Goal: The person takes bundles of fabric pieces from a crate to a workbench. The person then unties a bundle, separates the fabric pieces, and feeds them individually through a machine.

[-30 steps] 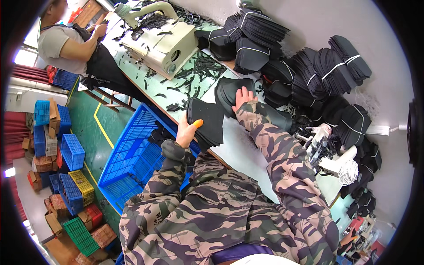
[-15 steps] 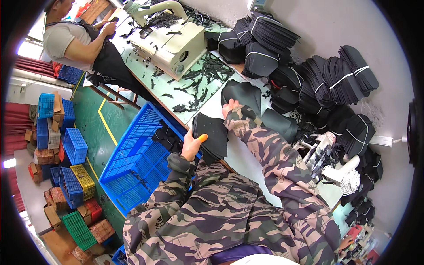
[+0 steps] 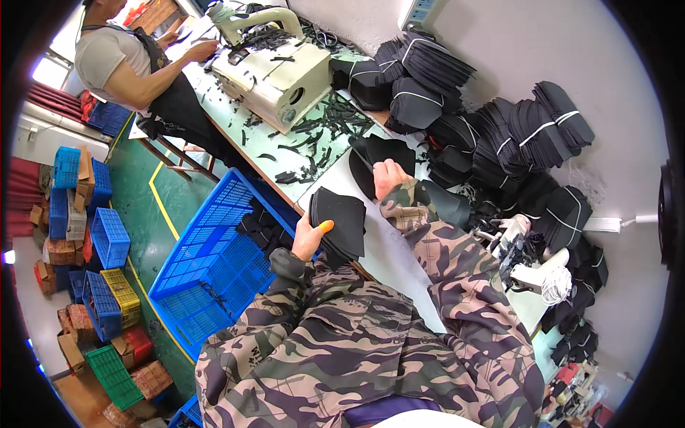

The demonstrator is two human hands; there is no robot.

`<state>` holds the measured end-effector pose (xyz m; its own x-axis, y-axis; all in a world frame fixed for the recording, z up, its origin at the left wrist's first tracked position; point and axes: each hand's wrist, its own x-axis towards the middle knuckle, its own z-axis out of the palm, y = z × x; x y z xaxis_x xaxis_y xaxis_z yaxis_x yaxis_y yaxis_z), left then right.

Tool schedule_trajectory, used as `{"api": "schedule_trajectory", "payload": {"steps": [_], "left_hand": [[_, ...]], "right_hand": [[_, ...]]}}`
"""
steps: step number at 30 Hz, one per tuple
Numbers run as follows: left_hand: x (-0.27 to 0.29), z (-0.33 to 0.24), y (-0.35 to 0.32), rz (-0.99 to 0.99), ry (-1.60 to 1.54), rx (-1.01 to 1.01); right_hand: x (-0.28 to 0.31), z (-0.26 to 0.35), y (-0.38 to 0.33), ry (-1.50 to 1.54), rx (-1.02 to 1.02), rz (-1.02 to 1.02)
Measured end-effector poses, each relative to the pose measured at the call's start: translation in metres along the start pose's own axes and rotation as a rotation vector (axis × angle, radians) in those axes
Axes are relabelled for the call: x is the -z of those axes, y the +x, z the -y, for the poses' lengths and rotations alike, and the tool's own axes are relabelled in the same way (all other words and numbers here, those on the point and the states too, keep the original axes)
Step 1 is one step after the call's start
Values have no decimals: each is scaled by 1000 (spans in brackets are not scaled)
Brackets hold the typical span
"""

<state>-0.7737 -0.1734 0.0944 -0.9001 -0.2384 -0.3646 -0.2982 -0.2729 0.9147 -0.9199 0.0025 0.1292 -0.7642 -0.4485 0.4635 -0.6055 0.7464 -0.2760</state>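
Observation:
My left hand (image 3: 310,238) grips a fanned stack of thin black sheet pieces (image 3: 340,217) at the table's near edge. An orange covering sits on its thumb tip, which presses on top of the stack. Farther out, my right hand (image 3: 389,178) is closed with curled fingers at the edge of a black sheet piece (image 3: 389,151). That piece lies on the white tabletop (image 3: 321,178) and looks slightly bent under the fingers. Another dark piece (image 3: 446,202) lies right of my right wrist, partly hidden by the sleeve.
Tied black bundles (image 3: 514,132) pile against the wall. A cream sewing machine (image 3: 275,82) stands far left among black scraps (image 3: 314,146); another machine (image 3: 531,271) is at right. A blue crate (image 3: 214,264) adjoins the table's left edge. A co-worker (image 3: 132,71) stands beyond it.
My right hand has drawn back slightly and turned, its fingers now curled at the black piece's edge. My left hand keeps the stack. The co-worker's hands have moved apart.

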Motion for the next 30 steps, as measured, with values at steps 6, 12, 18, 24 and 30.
{"api": "schedule_trajectory", "payload": {"steps": [6,12,18,24,30], "left_hand": [[-9,-7,6,33,10,-23],[0,-7,7,43,36,-22],[10,-13,0,32,-38,-80],[6,-9,3,16,55,-42],[1,-3,-1,32,118,-33]], "right_hand": [[9,-2,-18,357,-324,-208],[47,-40,-84,1055,-1052,-472],[51,-53,-169,1007,-1533,-62],[3,-33,-141,1075,-1363,327],[-32,-18,-92,1065,-1558,416]]}}
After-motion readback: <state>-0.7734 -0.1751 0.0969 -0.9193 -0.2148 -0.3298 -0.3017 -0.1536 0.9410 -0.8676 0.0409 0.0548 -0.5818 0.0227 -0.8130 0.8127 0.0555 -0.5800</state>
